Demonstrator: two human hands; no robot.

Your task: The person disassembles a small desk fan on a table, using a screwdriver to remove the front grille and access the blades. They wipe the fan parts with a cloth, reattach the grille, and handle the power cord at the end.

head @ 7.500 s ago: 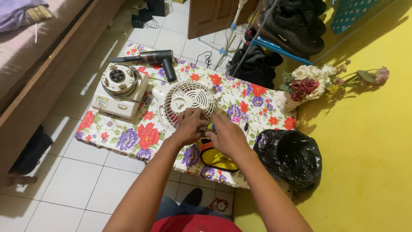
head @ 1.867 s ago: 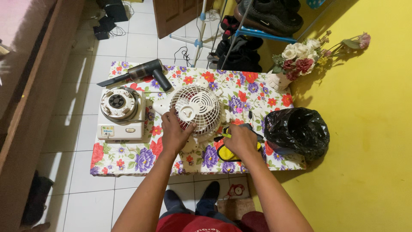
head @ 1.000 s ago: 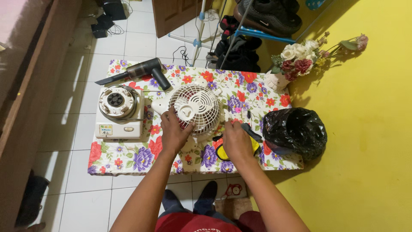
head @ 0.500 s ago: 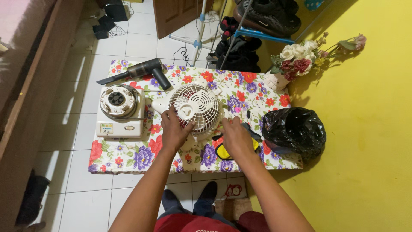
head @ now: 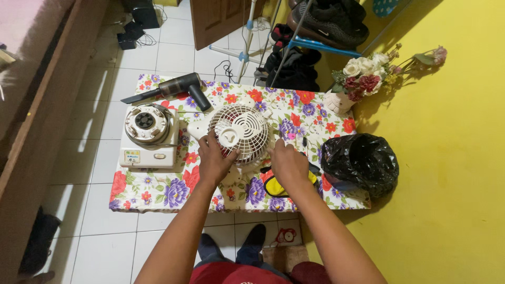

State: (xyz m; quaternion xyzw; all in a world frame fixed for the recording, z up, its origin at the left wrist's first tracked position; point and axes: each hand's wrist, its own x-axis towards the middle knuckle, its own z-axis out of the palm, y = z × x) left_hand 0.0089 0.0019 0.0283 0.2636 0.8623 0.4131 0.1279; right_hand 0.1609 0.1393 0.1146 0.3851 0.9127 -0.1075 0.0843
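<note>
Steadying a white fan lying at the centre of the floral table, our left hand grips its grille edge; our right hand rests curled beside it, grasp unclear.

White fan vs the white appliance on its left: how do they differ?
The small white fan shows a round wire grille; the white appliance has a boxy body with a round metal-rimmed top. The left hand touches the fan, with the right hand close by its edge; nobody touches the appliance. The fan sits mid-table, the appliance at the left end. Both are white and rest on the floral table.
</note>
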